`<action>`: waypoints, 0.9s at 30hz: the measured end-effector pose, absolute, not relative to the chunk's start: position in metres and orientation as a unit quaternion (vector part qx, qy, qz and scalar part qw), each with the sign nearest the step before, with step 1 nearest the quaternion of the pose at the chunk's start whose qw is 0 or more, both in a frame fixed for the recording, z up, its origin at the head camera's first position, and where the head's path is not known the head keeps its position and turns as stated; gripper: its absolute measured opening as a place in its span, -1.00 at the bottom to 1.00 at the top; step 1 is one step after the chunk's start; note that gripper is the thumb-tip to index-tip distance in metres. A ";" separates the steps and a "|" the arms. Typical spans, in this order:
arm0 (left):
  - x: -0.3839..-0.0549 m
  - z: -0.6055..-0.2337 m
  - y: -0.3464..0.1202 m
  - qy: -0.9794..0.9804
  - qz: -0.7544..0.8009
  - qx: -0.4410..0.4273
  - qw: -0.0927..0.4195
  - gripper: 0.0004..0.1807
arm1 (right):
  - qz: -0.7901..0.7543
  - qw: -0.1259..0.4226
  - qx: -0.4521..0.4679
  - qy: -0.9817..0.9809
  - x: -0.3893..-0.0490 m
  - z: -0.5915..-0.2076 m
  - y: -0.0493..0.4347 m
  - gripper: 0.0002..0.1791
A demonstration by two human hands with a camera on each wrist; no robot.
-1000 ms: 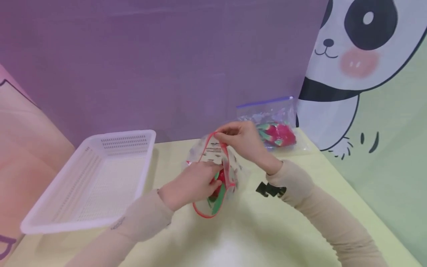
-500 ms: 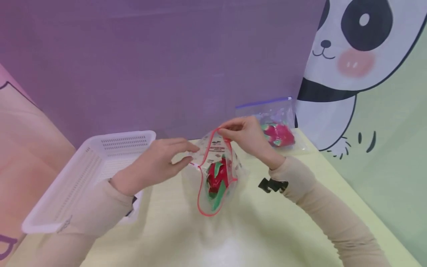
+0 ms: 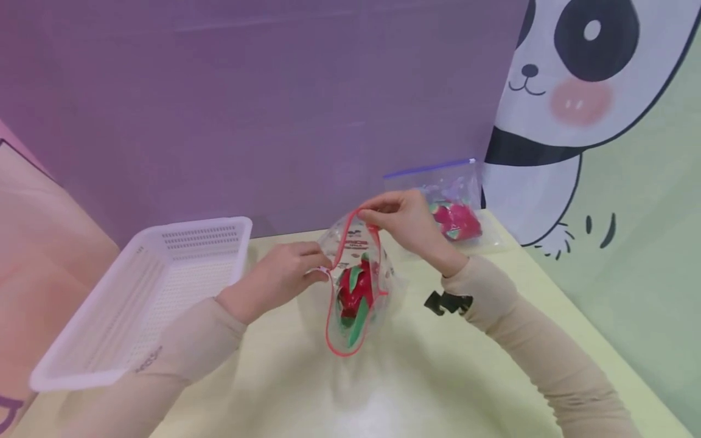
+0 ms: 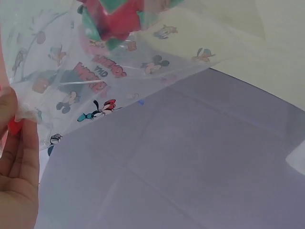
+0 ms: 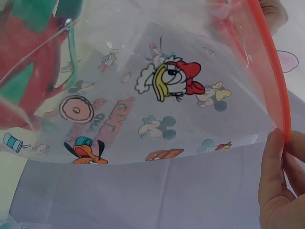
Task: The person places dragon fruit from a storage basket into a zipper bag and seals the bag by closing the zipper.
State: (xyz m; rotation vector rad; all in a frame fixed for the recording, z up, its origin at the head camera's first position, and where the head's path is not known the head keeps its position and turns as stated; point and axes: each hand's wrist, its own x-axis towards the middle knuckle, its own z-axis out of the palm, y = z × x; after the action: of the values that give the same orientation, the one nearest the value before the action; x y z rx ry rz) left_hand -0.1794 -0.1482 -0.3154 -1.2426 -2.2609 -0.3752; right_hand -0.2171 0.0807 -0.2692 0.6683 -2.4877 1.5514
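Observation:
In the head view a clear zip bag (image 3: 356, 243) with a red zip edge and cartoon prints stands at the middle of the table, its mouth spread. A red dragon fruit (image 3: 356, 292) with green scales lies inside it. My right hand (image 3: 412, 224) pinches the far corner of the red edge between thumb and fingers; the right wrist view shows this pinch (image 5: 283, 176) closely. At the bag's left side, the thumb and fingertips of my left hand (image 3: 285, 274) pinch the zip edge. The left wrist view shows red edging between the fingers of that hand (image 4: 19, 162).
To the left stands a white perforated plastic basket (image 3: 246, 234). Behind my right hand, a second clear bag (image 3: 427, 182) with a purple zip holds another dragon fruit (image 3: 460, 220). A purple backdrop (image 3: 246, 121) rises at the table's back edge.
My left hand has come out of the bag's mouth, swung left, and taken hold of the left zip edge. The dragon fruit now shows uncovered inside. My right hand keeps its pinch.

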 end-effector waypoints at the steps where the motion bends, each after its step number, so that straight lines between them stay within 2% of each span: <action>1: -0.180 -0.315 -0.148 -0.833 -0.144 -0.460 0.271 -0.78 | 0.519 0.068 0.222 -0.823 -0.218 -0.270 0.082 -0.78; 10: -0.184 -0.303 -0.146 -0.807 -0.160 -0.445 0.355 -0.81 | 0.557 0.091 0.200 -0.801 -0.225 -0.276 0.097 -0.73; 16: -0.187 -0.294 -0.144 -0.830 -0.217 -0.398 0.324 -0.83 | 0.554 0.083 0.187 -0.807 -0.225 -0.277 0.108 -0.68; 19: -0.188 -0.291 -0.143 -0.845 -0.234 -0.366 0.312 -0.84 | 0.529 0.062 0.192 -0.824 -0.221 -0.283 0.117 -0.68; 25: -0.188 -0.287 -0.143 -0.862 -0.240 -0.336 0.295 -0.85 | 0.498 -0.008 0.269 -0.825 -0.210 -0.304 0.133 -0.72; 27: -0.187 -0.286 -0.144 -0.866 -0.239 -0.327 0.293 -0.84 | 0.490 -0.014 0.305 -0.817 -0.207 -0.313 0.135 -0.68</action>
State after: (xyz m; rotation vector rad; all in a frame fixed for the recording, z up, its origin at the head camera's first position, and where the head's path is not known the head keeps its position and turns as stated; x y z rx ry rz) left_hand -0.1874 -0.1436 -0.2862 -0.8699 -2.3080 -0.6379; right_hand -0.2072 0.1348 -0.3130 0.9653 -2.5887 1.5518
